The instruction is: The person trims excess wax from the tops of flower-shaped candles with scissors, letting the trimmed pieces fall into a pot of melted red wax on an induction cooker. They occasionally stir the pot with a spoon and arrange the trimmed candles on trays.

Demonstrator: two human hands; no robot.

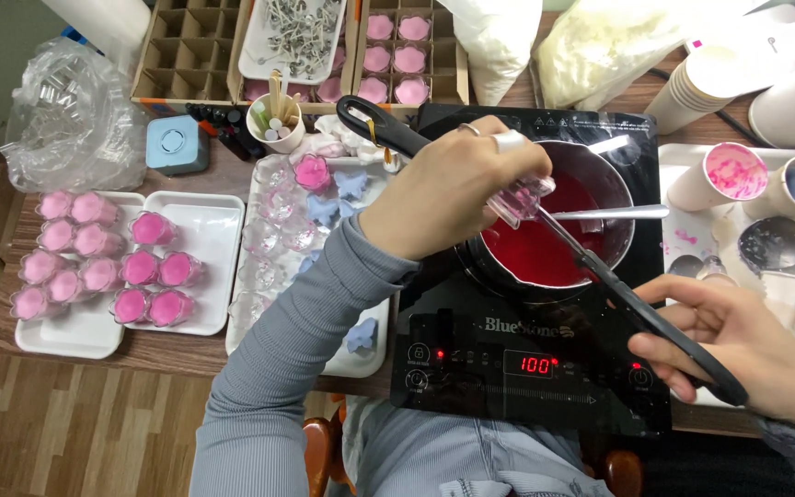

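Now: both hands busy over pot (600, 170) of red wax.
L hand (448, 189) pinches clear mold (520, 199); R hand (738, 345) grips scissors (641, 313), prob. shut.

pan handle (381, 126) and cups (733, 175) flank the pan (545, 248).

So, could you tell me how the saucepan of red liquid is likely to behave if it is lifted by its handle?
The saucepan looks about half full of red liquid, so it would probably feel front-heavy on its long black handle. The liquid would likely slosh if tilted. Since it sits on a lit cooktop, it is probably hot.
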